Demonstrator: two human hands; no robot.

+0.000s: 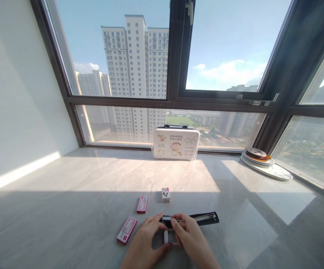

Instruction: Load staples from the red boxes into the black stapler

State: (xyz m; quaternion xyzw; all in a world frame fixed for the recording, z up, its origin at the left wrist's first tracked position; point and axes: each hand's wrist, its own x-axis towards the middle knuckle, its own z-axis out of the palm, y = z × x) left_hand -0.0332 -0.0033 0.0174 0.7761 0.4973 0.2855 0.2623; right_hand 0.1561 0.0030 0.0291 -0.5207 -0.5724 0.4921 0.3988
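An opened black stapler point(207, 217) lies across the stone surface, its long metal rail showing to the right. My right hand point(188, 233) is closed over its middle, thumb and forefinger pinched together; whatever is between them is hidden. My left hand point(147, 239) curls around a small white and pink box point(166, 236), with the thumb at its near end and the forefinger at its far end. Other left fingertips reach the stapler's left end. Left of my hands lie two flat pink-and-white boxes, the nearer box point(127, 230) and the farther box point(142, 204).
A small white box point(165, 195) with a dark picture stands beyond the stapler. Against the window leans a white carry case point(176, 145) with cartoon prints. Several stacked plates point(280, 172) rest at the far right by the glass. A wall point(24, 112) borders the left side.
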